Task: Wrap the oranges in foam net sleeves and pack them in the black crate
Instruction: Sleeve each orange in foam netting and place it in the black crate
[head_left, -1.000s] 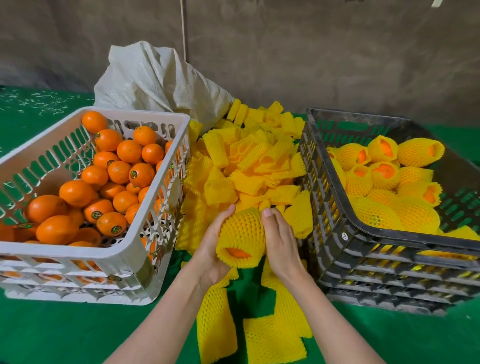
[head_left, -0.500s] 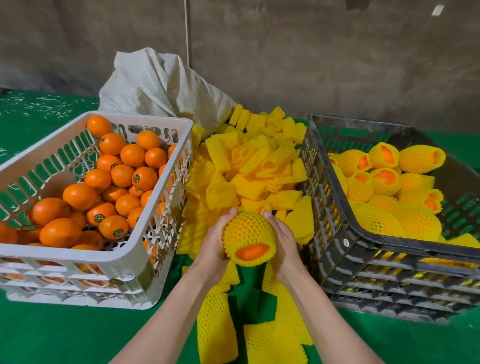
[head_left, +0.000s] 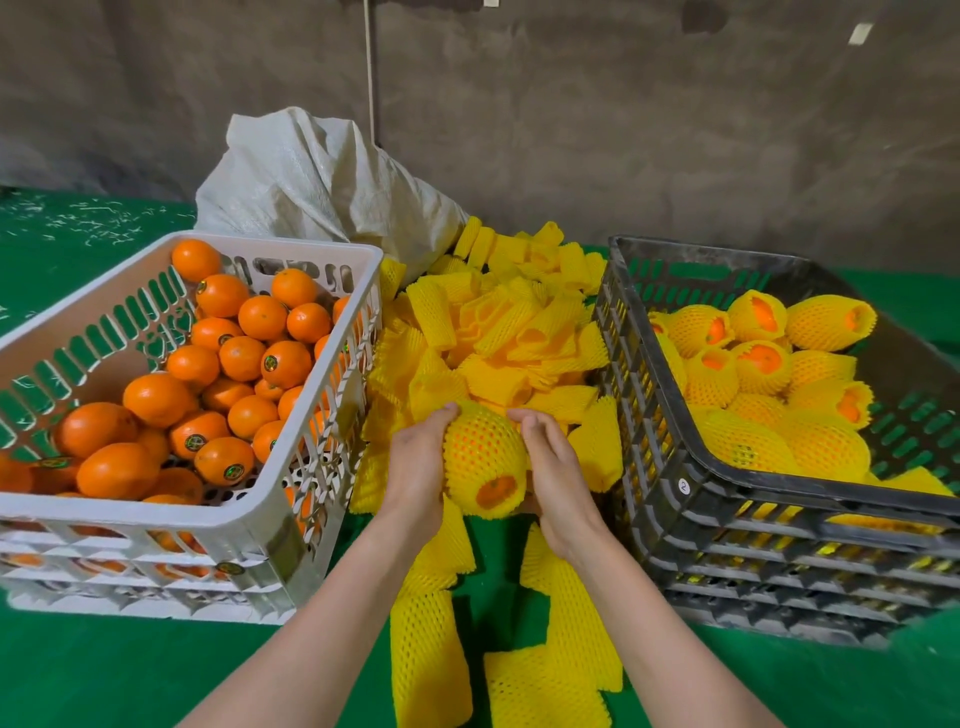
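- left hand (head_left: 418, 467) grips the sleeved orange (head_left: 480, 452), fingers curled round it;
- right hand (head_left: 557, 480) grips its opposite side;
- black crate (head_left: 831, 491) stands near, right of both

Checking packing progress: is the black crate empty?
No, the black crate holds a pile of wrapped oranges, each in a yellow foam net sleeve.
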